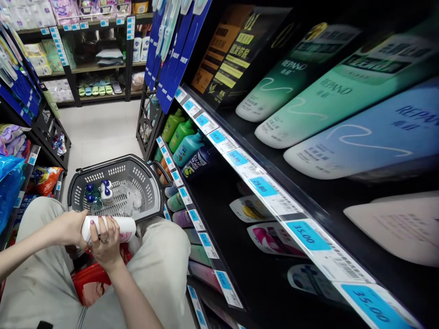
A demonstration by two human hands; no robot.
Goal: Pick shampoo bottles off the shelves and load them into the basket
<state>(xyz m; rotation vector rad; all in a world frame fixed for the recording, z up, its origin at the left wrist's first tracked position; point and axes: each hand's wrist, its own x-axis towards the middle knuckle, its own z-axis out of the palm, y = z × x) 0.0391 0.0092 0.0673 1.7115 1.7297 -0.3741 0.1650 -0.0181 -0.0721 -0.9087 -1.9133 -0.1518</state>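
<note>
Both hands are closed around a white bottle point(126, 227) with pinkish print, lying sideways above my lap. My left hand point(68, 228) grips its left end, covering that end. My right hand point(107, 244) wraps round the middle from the near side, and a ring shows on one finger. Just beyond the bottle stands a grey shopping basket point(156, 187). Inside it are dark green bottles point(92, 195) with blue tops, white bottles point(107, 194) with blue tops, and crumpled clear plastic point(133, 199). A red package point(91, 283) sits between my legs, partly hidden by my arms.
Shelves of shampoo bottles point(305, 119) with a strip of price tags point(264, 186) rise close on my right. Bagged goods point(10, 192) crowd a shelf on my left. The pale floor point(99, 128) runs to a back shelf with slippers point(98, 90).
</note>
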